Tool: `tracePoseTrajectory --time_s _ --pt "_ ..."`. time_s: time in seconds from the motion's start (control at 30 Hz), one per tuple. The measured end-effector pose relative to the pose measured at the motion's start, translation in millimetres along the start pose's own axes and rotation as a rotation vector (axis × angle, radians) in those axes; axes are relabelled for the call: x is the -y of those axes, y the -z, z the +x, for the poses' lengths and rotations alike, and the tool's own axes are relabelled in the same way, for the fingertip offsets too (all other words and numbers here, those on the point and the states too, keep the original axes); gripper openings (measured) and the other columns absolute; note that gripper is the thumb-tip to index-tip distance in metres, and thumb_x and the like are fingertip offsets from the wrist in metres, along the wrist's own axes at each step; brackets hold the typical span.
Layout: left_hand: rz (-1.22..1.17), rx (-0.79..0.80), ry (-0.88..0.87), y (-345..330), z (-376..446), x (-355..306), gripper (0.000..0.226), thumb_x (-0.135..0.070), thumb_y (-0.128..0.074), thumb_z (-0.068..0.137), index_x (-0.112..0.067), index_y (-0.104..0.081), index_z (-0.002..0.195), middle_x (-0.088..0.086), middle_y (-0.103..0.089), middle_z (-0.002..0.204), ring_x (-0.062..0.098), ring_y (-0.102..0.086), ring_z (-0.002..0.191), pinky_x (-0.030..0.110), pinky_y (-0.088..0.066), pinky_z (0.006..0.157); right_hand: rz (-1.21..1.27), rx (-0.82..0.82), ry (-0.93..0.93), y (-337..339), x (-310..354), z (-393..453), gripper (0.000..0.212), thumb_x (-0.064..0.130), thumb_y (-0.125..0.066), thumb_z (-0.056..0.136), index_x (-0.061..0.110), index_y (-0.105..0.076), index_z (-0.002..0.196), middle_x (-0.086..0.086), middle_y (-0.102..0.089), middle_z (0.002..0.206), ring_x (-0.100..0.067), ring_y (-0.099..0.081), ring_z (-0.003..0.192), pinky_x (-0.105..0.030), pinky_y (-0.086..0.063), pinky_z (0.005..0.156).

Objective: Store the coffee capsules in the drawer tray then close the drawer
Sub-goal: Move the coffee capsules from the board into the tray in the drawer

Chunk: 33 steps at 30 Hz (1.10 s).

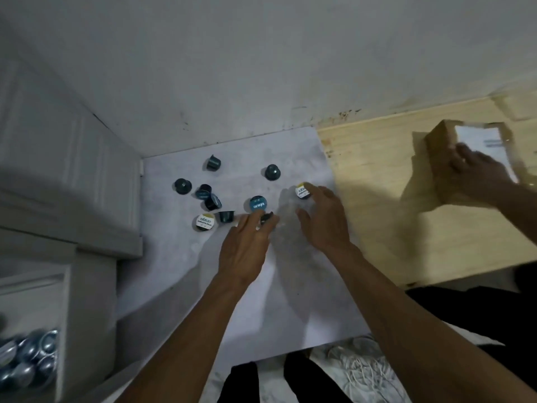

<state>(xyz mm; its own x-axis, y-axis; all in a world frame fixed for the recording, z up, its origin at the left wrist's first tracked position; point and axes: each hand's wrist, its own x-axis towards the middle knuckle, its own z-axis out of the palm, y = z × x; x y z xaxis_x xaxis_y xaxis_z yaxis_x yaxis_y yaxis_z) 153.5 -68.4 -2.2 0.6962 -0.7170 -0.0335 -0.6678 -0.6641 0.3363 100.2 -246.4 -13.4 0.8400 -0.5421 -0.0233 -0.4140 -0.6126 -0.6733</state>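
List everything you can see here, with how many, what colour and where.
loose coffee capsules: about ten, dark teal, some with white or blue lids, scattered on the white sheet
stored capsules: several, blurred blue, in the drawer tray, bottom left
cardboard box: one, brown with a white label, far right on the wooden surface, held by a third hand
white cord: one, bottom centre
left hand: fingers on a capsule
right hand: fingertip at a white-lidded capsule

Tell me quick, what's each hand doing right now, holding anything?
Left hand: fingers closing on a dark capsule; lift not visible.
Right hand: open, fingertips touching a white-lidded capsule, not gripping it.
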Motion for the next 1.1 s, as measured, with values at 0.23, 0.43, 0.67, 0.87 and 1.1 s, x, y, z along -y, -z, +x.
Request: tracePoseTrajectory --time_s 0.23,0.43,0.67,0.87,1.1 --pt "0.109 -0.118 -0.009 -25.7 9.5 4.1 0.062 0.004 -0.078 0.066 -0.017 -0.058 0.121 0.005 -0.059 0.121 0.027 -0.057 0.1 0.038 -0.052 0.071 -0.068 -0.007 0.042 -17.1 -13.8 16.4 0.046 0.015 -0.065 0.084 0.016 -0.059 0.129 -0.014 -0.057 0.13 -0.039 -0.051 0.113 -0.047 -0.049 0.09" --pt "-0.042 -0.259 0.078 -34.9 5.3 5.3 0.029 -0.008 -0.078 0.078 -0.009 -0.065 0.104 0.01 -0.066 0.098 0.028 -0.064 0.085 0.04 -0.057 0.067 -0.06 -0.136 0.079 -25.2 -16.4 9.7 0.035 0.019 -0.067 0.083 0.017 -0.064 0.118 -0.007 -0.066 0.116 -0.032 -0.056 0.102 -0.046 -0.053 0.076" --pt "-0.278 -0.38 0.252 -51.8 -8.1 5.5 0.035 -0.032 -0.072 0.085 -0.013 -0.063 0.113 0.004 -0.069 0.108 0.02 -0.063 0.096 0.032 -0.057 0.076 -0.07 -0.27 0.146 -42.8 -27.1 5.0 0.036 0.033 -0.069 0.084 0.017 -0.064 0.116 -0.003 -0.066 0.117 -0.026 -0.058 0.101 -0.042 -0.051 0.078" --pt "-0.298 -0.468 0.221 -61.2 0.8 7.1 0.027 -0.029 -0.072 0.086 -0.013 -0.065 0.107 0.002 -0.069 0.105 0.023 -0.063 0.095 0.043 -0.054 0.077 -0.024 -0.369 0.17 -45.3 -28.6 10.1 0.023 0.034 -0.068 0.086 0.019 -0.069 0.103 0.001 -0.071 0.106 -0.025 -0.061 0.095 -0.044 -0.052 0.071" --pt "-0.481 -0.49 0.292 -27.1 -18.0 2.5 0.028 -0.025 -0.075 0.083 -0.008 -0.068 0.104 0.003 -0.071 0.102 0.018 -0.063 0.094 0.032 -0.054 0.082 0.111 -0.328 0.129 -31.5 -9.4 -7.1 0.018 0.031 -0.074 0.082 0.021 -0.07 0.097 0.006 -0.072 0.099 -0.017 -0.06 0.092 -0.035 -0.05 0.076"
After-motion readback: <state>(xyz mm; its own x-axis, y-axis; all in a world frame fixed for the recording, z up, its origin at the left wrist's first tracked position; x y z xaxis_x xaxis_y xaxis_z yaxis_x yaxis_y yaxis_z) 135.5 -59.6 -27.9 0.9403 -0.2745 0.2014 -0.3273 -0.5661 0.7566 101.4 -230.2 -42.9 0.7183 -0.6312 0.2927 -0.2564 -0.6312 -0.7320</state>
